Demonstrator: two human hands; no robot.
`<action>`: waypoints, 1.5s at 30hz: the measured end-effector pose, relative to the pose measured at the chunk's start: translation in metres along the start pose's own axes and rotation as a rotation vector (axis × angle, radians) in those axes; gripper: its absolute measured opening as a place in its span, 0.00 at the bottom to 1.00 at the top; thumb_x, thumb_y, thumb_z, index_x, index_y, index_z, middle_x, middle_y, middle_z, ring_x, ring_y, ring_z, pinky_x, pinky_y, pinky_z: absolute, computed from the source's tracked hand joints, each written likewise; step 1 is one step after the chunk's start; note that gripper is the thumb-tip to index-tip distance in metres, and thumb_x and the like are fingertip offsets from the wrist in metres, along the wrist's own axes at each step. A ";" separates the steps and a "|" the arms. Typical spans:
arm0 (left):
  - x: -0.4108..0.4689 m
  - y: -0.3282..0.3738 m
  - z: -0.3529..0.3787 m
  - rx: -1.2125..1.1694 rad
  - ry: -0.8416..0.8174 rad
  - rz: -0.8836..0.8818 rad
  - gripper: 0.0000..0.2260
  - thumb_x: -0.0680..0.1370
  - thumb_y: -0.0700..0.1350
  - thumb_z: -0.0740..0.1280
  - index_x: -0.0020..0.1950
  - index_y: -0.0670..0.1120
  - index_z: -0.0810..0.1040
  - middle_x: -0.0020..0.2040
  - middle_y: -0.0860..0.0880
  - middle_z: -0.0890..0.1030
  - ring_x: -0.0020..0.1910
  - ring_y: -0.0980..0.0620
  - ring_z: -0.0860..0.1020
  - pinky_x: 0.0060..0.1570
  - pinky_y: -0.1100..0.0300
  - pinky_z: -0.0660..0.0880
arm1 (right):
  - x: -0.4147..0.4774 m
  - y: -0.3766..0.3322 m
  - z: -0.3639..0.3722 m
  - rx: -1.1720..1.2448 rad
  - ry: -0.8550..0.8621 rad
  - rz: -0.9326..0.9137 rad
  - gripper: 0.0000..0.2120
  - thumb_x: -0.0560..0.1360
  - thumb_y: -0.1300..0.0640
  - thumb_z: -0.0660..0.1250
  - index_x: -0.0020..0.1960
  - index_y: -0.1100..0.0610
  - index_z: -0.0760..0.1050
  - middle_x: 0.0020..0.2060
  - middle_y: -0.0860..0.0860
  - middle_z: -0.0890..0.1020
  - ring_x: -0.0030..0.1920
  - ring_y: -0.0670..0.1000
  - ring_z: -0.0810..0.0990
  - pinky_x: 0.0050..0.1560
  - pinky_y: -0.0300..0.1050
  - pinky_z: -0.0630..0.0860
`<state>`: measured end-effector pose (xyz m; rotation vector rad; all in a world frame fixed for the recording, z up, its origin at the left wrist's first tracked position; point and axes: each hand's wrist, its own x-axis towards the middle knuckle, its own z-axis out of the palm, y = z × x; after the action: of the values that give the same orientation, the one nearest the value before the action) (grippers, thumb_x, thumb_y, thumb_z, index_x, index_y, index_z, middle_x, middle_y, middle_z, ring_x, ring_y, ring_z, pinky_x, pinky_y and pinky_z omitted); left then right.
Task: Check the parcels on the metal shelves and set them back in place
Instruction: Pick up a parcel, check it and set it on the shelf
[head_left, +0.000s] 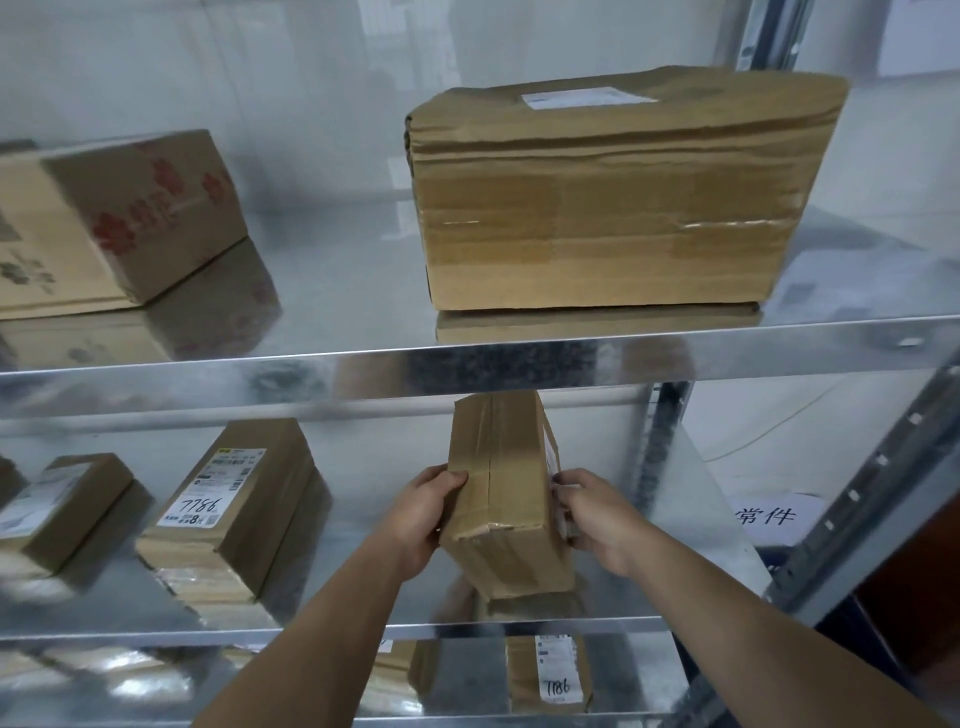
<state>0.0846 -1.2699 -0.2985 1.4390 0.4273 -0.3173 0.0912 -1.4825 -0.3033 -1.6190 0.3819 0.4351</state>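
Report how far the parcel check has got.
Done: hard to tell; the large taped brown cardboard box on the top metal shelf and the flat brown parcel marked 7786 sit in place. In hand: left hand and right hand hold an upright brown cardboard parcel at the middle shelf. Left: settle and release it.

Upper shelf (208, 364): the large parcel (618, 192) sat at your right; well to its left, a smaller box (145, 208) sat against a carton (47, 260). Middle shelf (156, 636): the parcel (506, 499) stood on end, tilted, between your left hand (423, 519) and right hand (597, 519); left of it lay a labelled parcel (234, 499), and further left a small parcel (57, 509). Lower shelf (156, 675): another parcel (550, 675) stood beneath your hands.
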 end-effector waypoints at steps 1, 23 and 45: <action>0.000 0.001 0.001 0.022 0.007 0.002 0.14 0.83 0.48 0.66 0.67 0.46 0.77 0.58 0.43 0.83 0.56 0.43 0.81 0.46 0.50 0.78 | 0.000 -0.001 -0.001 0.020 -0.026 0.023 0.13 0.85 0.53 0.60 0.64 0.58 0.77 0.51 0.57 0.83 0.49 0.54 0.81 0.51 0.50 0.78; 0.003 0.005 0.033 0.300 -0.017 -0.014 0.17 0.80 0.52 0.72 0.63 0.49 0.70 0.55 0.46 0.81 0.53 0.46 0.81 0.56 0.47 0.81 | 0.007 -0.003 0.003 -0.187 -0.034 -0.021 0.17 0.79 0.41 0.69 0.57 0.53 0.74 0.52 0.53 0.84 0.54 0.54 0.83 0.62 0.60 0.79; 0.011 0.001 0.034 0.380 0.036 0.002 0.15 0.80 0.51 0.71 0.62 0.49 0.70 0.53 0.45 0.80 0.50 0.45 0.82 0.38 0.54 0.77 | 0.023 0.000 0.012 -0.258 0.015 0.001 0.16 0.79 0.43 0.68 0.59 0.52 0.73 0.52 0.53 0.83 0.53 0.56 0.83 0.56 0.60 0.82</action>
<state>0.0978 -1.3034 -0.2999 1.8176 0.4092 -0.3858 0.1107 -1.4699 -0.3152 -1.8738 0.3483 0.4885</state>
